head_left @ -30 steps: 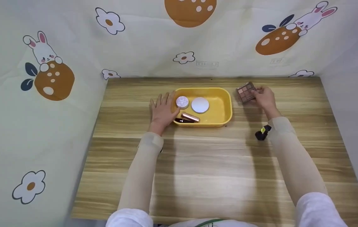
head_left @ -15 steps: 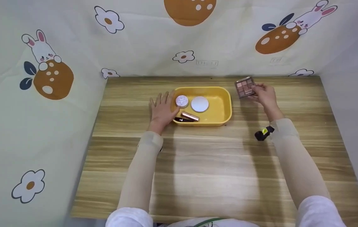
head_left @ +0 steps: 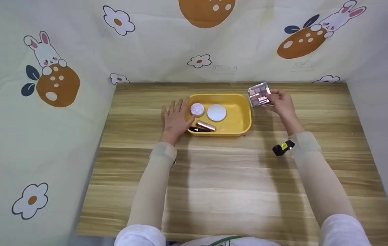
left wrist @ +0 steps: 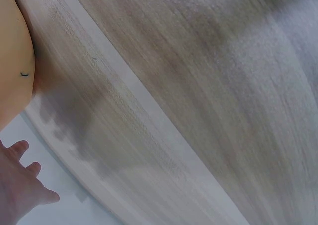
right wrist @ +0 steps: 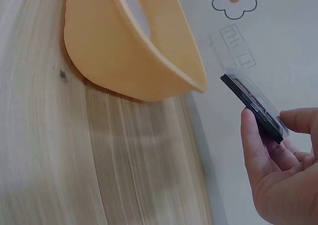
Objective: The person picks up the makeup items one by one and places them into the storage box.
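My right hand point(head_left: 282, 103) pinches an eyeshadow palette point(head_left: 258, 95) by its right side, thumb on the clear lid and fingers beneath. In the right wrist view the palette point(right wrist: 254, 106) is tilted and raised above the table, beside the yellow tray's end. My left hand point(head_left: 175, 120) lies with fingers spread at the left end of the yellow tray point(head_left: 232, 134), thumb over its rim. Inside the tray are a small round compact with a star pattern point(head_left: 197, 109), a larger white round compact point(head_left: 216, 113), a rose-gold lipstick tube point(head_left: 206, 126) and a dark tube point(head_left: 198, 130).
The tray stands on a wood-grain table point(head_left: 228, 177) with patterned cloth walls point(head_left: 159, 41) at the back and both sides. A black wrist camera point(head_left: 283, 147) juts out from the right wrist, over the table.
The right hand has lifted the palette and carried it left, close to the tray's right end, turning its face more toward the head camera. The left hand and tray have stayed put.
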Tool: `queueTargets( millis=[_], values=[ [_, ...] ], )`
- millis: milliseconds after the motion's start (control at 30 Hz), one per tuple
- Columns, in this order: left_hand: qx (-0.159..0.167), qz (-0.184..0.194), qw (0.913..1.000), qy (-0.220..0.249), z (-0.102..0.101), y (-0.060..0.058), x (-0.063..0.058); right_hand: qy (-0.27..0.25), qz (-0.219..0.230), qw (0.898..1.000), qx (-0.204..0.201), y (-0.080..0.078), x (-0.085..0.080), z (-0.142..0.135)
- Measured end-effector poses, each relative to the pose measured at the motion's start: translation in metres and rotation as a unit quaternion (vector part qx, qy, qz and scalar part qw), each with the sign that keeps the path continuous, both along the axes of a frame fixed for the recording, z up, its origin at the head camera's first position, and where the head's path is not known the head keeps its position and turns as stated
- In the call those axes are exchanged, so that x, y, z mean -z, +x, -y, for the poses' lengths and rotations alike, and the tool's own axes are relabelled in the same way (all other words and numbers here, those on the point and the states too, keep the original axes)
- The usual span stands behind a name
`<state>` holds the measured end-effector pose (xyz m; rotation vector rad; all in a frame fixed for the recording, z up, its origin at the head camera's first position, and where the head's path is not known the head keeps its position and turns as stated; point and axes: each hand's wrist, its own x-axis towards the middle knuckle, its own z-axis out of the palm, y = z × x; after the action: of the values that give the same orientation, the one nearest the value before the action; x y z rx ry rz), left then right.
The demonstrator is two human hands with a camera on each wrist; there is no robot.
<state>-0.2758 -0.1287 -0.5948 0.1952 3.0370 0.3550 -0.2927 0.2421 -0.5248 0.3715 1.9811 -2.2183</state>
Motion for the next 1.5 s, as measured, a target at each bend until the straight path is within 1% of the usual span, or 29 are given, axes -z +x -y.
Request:
queueTargets(
  millis=[233, 433, 633, 700, 767, 867, 1033, 1200, 1333, 1500],
  values=[
    [-0.004, 0.002, 1.0000, -0.003, -0.001, 0.001, -0.001, -0.001, -0.008, 1.000, -0.027, 0.005, -0.001, 0.007],
    [-0.004, 0.007, 1.0000, 0.005, -0.001, 0.001, -0.001, 0.017, -0.017, 0.998, -0.051, 0.010, -0.001, 0.014],
    [-0.004, 0.011, 0.9999, 0.004, 0.000, 0.001, -0.001, 0.043, -0.022, 0.996, -0.071, 0.012, 0.002, 0.021],
    [-0.003, 0.010, 0.9999, 0.002, 0.000, 0.001, -0.001, 0.055, -0.024, 0.995, -0.082, 0.013, 0.000, 0.025],
    [-0.001, 0.005, 1.0000, 0.001, 0.000, 0.001, -0.001, 0.072, -0.026, 0.993, -0.093, 0.015, -0.005, 0.029],
    [0.001, 0.001, 1.0000, -0.002, 0.000, 0.001, -0.001, 0.112, -0.037, 0.987, -0.108, 0.016, -0.006, 0.032],
    [0.000, 0.002, 1.0000, -0.003, -0.001, 0.001, -0.001, 0.199, -0.059, 0.971, -0.121, 0.013, 0.004, 0.036],
    [0.000, 0.002, 1.0000, -0.006, -0.001, 0.001, -0.002, 0.273, -0.072, 0.949, -0.139, 0.015, 0.004, 0.043],
    [-0.002, 0.004, 1.0000, -0.006, -0.001, 0.002, -0.002, 0.327, -0.075, 0.928, -0.162, 0.016, 0.003, 0.050],
    [-0.005, 0.003, 0.9999, -0.009, -0.001, 0.002, -0.003, 0.401, -0.065, 0.895, -0.183, 0.017, 0.002, 0.061]
  ],
)
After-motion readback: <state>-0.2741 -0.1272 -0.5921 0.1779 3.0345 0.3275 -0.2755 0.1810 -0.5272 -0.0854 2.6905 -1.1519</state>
